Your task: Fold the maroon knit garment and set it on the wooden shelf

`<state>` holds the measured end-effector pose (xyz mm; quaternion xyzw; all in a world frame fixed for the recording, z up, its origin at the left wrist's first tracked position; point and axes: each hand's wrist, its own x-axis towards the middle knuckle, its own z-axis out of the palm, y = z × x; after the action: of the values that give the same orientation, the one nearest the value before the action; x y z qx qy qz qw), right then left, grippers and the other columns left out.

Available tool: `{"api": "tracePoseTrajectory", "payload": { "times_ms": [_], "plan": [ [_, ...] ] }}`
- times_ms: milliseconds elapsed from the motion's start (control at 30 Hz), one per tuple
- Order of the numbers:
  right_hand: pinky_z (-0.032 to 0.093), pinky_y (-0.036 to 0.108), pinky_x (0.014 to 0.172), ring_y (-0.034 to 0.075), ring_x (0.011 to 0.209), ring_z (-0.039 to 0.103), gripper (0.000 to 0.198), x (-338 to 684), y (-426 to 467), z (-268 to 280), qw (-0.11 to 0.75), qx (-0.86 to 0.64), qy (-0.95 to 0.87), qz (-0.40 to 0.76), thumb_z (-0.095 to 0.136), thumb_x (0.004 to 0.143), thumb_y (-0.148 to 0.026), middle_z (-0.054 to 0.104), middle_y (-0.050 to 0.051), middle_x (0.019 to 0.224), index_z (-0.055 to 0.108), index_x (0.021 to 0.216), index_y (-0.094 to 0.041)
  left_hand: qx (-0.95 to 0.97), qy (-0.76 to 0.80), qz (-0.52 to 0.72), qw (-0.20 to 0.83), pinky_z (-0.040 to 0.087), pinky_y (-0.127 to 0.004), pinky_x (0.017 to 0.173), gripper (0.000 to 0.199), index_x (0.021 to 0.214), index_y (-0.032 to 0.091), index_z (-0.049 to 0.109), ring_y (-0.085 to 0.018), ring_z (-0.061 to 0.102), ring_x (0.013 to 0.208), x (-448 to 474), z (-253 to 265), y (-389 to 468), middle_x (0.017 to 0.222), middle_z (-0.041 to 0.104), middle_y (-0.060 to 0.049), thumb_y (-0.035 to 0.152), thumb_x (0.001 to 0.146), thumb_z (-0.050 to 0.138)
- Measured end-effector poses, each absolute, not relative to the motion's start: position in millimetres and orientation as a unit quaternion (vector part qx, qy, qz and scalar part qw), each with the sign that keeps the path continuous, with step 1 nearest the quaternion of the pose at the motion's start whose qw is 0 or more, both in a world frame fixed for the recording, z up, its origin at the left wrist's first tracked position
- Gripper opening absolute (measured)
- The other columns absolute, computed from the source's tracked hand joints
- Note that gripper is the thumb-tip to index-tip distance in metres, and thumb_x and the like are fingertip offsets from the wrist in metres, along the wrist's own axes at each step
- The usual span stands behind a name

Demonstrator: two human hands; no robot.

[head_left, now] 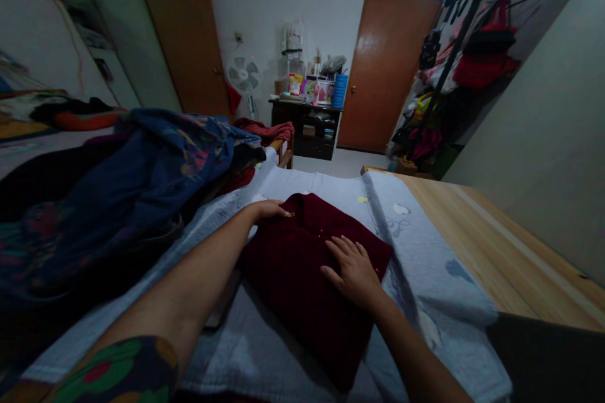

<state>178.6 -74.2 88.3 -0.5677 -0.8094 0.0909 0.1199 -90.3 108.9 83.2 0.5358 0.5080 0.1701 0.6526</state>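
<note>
A dark maroon garment (302,277) with a collar lies folded on the light blue patterned bed cover, its collar pointing away from me. A small label shows inside the neck opening, and a few small shiny dots mark its front. At the far left shoulder, beside the collar, my left hand (271,209) is closed on the cloth; some of its fingers are hidden. My right hand (350,269) rests flat on the right side of the front, fingers spread.
A heap of blue floral and dark clothes (155,164) lies left of the bed cover (401,220). Bare wooden boards (463,220) run along the right. Farther off stand a white fan (244,75), a dark shelf (307,132) and hanging bags (489,56).
</note>
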Motion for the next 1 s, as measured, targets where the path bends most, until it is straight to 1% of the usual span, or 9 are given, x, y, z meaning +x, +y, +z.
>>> {"api": "tracePoseTrajectory", "payload": {
  "times_ms": [200,400,533,600,700,767,833,933,1000],
  "plan": [
    [0.017,0.05,0.113,0.029,0.139,0.029,0.062,177,-74,88,0.12,-0.573,-0.806,0.09,0.046,0.088,-0.057,0.041,0.007,0.148,0.043,0.141,-0.026,0.539,0.489,0.165,0.666,0.051,-0.028,0.065,0.05,0.093,0.022,0.064,-0.022,0.069,0.072,-88,87,91,0.088,0.074,-0.006,0.038,0.05,0.081],
    [0.017,0.051,0.113,0.029,0.139,0.028,0.062,176,-71,86,0.116,-0.578,-0.802,0.1,0.043,0.089,-0.058,0.04,0.007,0.149,0.042,0.142,-0.026,0.569,0.557,0.159,0.583,0.05,-0.03,0.063,0.043,0.079,0.018,0.066,-0.025,0.068,0.069,-85,80,91,0.078,0.073,-0.008,0.04,0.046,0.081],
    [0.017,0.051,0.113,0.029,0.138,0.029,0.062,175,-70,86,0.111,-0.578,-0.802,0.104,0.042,0.089,-0.059,0.041,0.007,0.148,0.043,0.141,-0.025,0.583,0.626,0.204,0.476,0.048,-0.03,0.066,0.04,0.072,0.017,0.064,-0.028,0.067,0.076,-87,89,100,0.071,0.07,-0.007,0.033,0.041,0.084],
    [0.017,0.051,0.113,0.029,0.139,0.029,0.062,175,-70,86,0.11,-0.578,-0.802,0.103,0.042,0.089,-0.059,0.04,0.007,0.148,0.043,0.141,-0.025,0.586,0.647,0.257,0.415,0.048,-0.029,0.074,0.04,0.083,0.017,0.065,-0.028,0.065,0.088,-89,100,96,0.083,0.07,-0.008,0.034,0.05,0.08],
    [0.017,0.052,0.113,0.029,0.139,0.028,0.063,176,-71,85,0.111,-0.58,-0.801,0.1,0.042,0.089,-0.059,0.04,0.008,0.149,0.042,0.142,-0.024,0.585,0.648,0.349,0.341,0.045,-0.03,0.087,0.044,0.111,0.017,0.058,-0.024,0.059,0.105,-87,114,66,0.109,0.066,-0.01,0.037,0.072,0.063],
    [0.017,0.051,0.112,0.029,0.139,0.028,0.063,176,-72,84,0.113,-0.578,-0.802,0.098,0.042,0.089,-0.059,0.04,0.008,0.148,0.042,0.142,-0.024,0.58,0.597,0.457,0.314,0.044,-0.03,0.089,0.042,0.114,0.017,0.056,-0.022,0.06,0.104,-82,119,32,0.11,0.064,-0.009,0.037,0.077,0.058],
    [0.017,0.051,0.112,0.029,0.138,0.029,0.063,176,-73,83,0.117,-0.576,-0.803,0.096,0.043,0.089,-0.059,0.041,0.008,0.148,0.042,0.141,-0.024,0.566,0.529,0.51,0.373,0.046,-0.03,0.086,0.039,0.109,0.018,0.059,-0.021,0.062,0.097,-75,119,-8,0.103,0.067,-0.007,0.038,0.075,0.06],
    [0.019,0.05,0.112,0.029,0.137,0.031,0.062,177,-72,85,0.123,-0.574,-0.804,0.095,0.044,0.089,-0.058,0.042,0.008,0.147,0.043,0.14,-0.024,0.528,0.505,0.48,0.485,0.049,-0.029,0.077,0.032,0.098,0.019,0.062,-0.02,0.064,0.087,-67,109,-64,0.092,0.069,-0.006,0.039,0.074,0.063],
    [0.021,0.049,0.111,0.029,0.137,0.032,0.06,179,-70,88,0.123,-0.571,-0.805,0.103,0.044,0.09,-0.055,0.043,0.009,0.146,0.044,0.14,-0.022,0.5,0.51,0.468,0.521,0.049,-0.029,0.074,0.03,0.094,0.019,0.064,-0.019,0.065,0.08,-64,98,-90,0.085,0.07,-0.006,0.041,0.073,0.064]
  ]
}}
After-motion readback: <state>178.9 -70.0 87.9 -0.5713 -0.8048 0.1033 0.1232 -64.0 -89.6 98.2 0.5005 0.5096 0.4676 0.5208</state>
